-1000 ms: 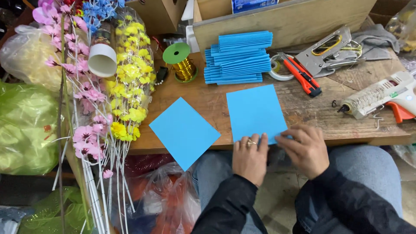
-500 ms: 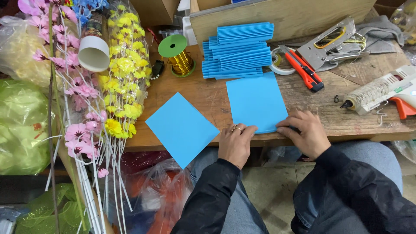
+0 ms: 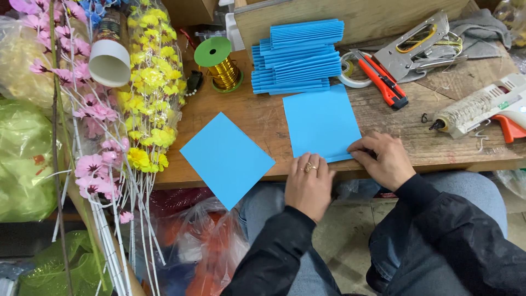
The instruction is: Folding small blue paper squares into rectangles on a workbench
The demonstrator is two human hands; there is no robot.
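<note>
Hands at the near edge of a wooden counter [image 3: 263, 123], both pressing on one blue paper sheet [image 3: 320, 120]. The left hand [image 3: 309, 183] is lying flat, fingers together, with its fingertips touching the sheet's near-left corner; a ring is showing on one finger. The right hand [image 3: 381, 159] is resting on the near-right corner, its fingers curled narrowly and pinching the sheet's near edge. The sheet is lying flat, reaching from the counter's near edge toward the middle.

A second blue sheet [image 3: 226, 159] is sitting to the left, turned like a diamond, one corner overhanging the near edge. A stack of pleated blue paper [image 3: 296, 57] is lying just beyond the first sheet, against a wooden box [image 3: 356, 19] at the far edge. A spool of gold wire [image 3: 219, 66] with a green top is standing left of the stack. Toward the right edge are lying a roll of tape [image 3: 350, 71], an orange knife [image 3: 383, 85], a staple gun [image 3: 419, 49] and a glue gun [image 3: 482, 109]. Yellow flowers [image 3: 148, 82] and pink flowers [image 3: 93, 120] are crowding the left edge.
</note>
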